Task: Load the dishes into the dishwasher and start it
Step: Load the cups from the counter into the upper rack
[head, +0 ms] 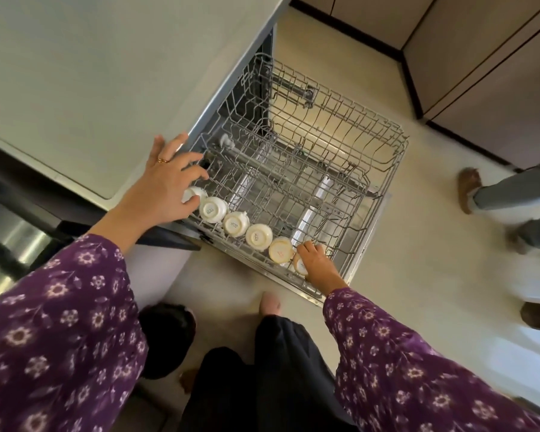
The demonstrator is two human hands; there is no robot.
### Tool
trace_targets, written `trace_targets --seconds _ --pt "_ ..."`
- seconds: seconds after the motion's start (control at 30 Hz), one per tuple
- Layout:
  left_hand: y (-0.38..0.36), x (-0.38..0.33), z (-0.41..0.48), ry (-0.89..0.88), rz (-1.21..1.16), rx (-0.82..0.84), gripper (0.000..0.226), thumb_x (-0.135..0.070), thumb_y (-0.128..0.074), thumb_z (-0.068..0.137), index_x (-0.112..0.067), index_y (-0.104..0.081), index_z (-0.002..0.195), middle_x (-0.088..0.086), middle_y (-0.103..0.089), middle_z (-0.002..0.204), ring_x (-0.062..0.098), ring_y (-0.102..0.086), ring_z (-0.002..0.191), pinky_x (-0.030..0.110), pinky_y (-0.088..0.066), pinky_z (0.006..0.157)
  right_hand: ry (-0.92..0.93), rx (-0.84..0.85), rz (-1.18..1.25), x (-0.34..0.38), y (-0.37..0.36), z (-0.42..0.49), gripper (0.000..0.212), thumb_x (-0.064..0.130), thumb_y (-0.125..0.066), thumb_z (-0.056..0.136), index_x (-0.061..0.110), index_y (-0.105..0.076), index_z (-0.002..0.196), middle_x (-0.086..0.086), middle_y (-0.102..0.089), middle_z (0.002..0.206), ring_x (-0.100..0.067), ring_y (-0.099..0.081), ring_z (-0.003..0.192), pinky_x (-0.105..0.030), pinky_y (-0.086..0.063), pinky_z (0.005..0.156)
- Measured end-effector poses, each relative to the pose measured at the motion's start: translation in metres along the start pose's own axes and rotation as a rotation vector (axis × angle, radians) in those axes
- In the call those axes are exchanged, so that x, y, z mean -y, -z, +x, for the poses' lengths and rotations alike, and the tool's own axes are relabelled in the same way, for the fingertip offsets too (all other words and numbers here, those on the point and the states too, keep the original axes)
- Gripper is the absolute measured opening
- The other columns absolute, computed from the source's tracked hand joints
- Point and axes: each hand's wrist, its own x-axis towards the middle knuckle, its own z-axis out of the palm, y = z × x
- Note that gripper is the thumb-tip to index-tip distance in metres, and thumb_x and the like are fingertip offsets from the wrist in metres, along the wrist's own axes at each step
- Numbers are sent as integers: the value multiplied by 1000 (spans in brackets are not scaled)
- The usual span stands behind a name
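I am looking down on six pale cups (247, 230) sitting upside down in a slanted row along the near edge of the pulled-out upper rack (325, 169) of the dishwasher (264, 98). Their bases are facing up, and printed marks are showing on the middle ones. The right hand (317, 265) is gripping the end cup (299, 264) at the right of the row. Its fingers (309, 247) are curling over the cup's top and its thumb is lying down the near side, so most of that cup is hidden. The left hand (166, 185) is resting on the first cup (194, 194) at the left end. Its fingers are lying fairly straight and spread apart, with the thumb lying across the cup's near side, and a gold ring (162, 160) is showing on one finger. The four cups between the two hands are standing free, each just beside its neighbour.

The rest of the rack is showing bare grey wire, and through it I am making out shiny metal lower down. The rack is jutting out from under a pale countertop (91, 73), whose edge is running just behind the left hand. Both forearms are wearing purple floral sleeves (60, 322). A bare foot (270, 302) is standing on the beige floor (418, 244) near the rack's front corner, above dark trousers. Well apart to the right, another person's foot (469, 188) in a tan slipper is showing below a grey trouser leg. Brown cabinet fronts (496, 73) are lining the far right.
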Motion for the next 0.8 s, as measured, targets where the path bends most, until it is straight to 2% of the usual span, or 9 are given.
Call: trace_targets --seconds 0.23,0.37,0.47,0.5,0.53,0.57,0.6,0.67,0.8 --pt "6 4 -1 -4 -72 9 29 -18 -75 73 -10 -70 100 11 -61 123 35 -23 141 60 -2 115 -15 9 -74 11 3 -1 70 -14 -54 81 10 -28 141 -13 -33 139 -27 -38 125 -32 -48 96" --pt "12 5 0 5 -107 82 33 -20 -72 75 -12 -67 107 6 -60 126 29 -10 146 56 6 116 -112 15 -145 25 18 -4 69 -3 -61 83 10 -27 142 -14 -32 141 -28 -41 125 -34 -52 91" --pt "21 0 -1 47 -161 181 41 -23 -71 78 -15 -61 117 3 -51 136 24 -2 147 52 9 117 -241 -19 -133 44 37 -8 62 6 -61 86 9 -30 139 -15 -34 139 -29 -41 126 -37 -50 95" --pt "25 -4 -3 73 -197 192 44 -25 -69 80 -15 -58 121 4 -47 138 25 -8 146 50 2 118 -266 -40 -114 53 45 -9 58 8 -60 87 8 -32 138 -14 -35 139 -29 -42 125 -37 -50 94" --pt "28 -8 -8 111 -251 178 46 -25 -68 81 -16 -55 124 5 -46 137 27 -19 142 46 -11 118 -287 -69 -75 61 51 -10 55 9 -59 87 8 -35 136 -14 -36 138 -29 -42 124 -37 -49 92" --pt "34 -12 -17 155 -316 130 46 -26 -66 83 -17 -52 126 6 -46 134 23 -32 132 37 -25 111 -296 -116 -5 72 59 -12 52 9 -59 86 9 -38 133 -12 -38 137 -29 -43 122 -38 -49 90" --pt "40 -16 -29 194 -379 70 46 -27 -64 85 -19 -50 129 5 -47 129 16 -39 120 29 -32 102 -291 -173 83 85 66 -16 48 9 -59 85 10 -42 130 -11 -40 134 -28 -44 119 -37 -47 90" --pt "55 -20 -60 235 -452 -38 45 -27 -63 88 -19 -49 130 2 -50 126 13 -43 113 24 -33 96 -197 -316 221 118 80 -24 42 14 -59 85 11 -48 125 -9 -45 127 -26 -47 114 -35 -46 90" --pt "88 -17 -138 310 -437 -186 46 -20 -64 87 -15 -51 131 3 -53 131 19 -44 123 27 -33 103 211 -547 389 211 106 -52 37 17 -66 84 3 -55 117 -12 -54 113 -28 -55 102 -39 -50 83"
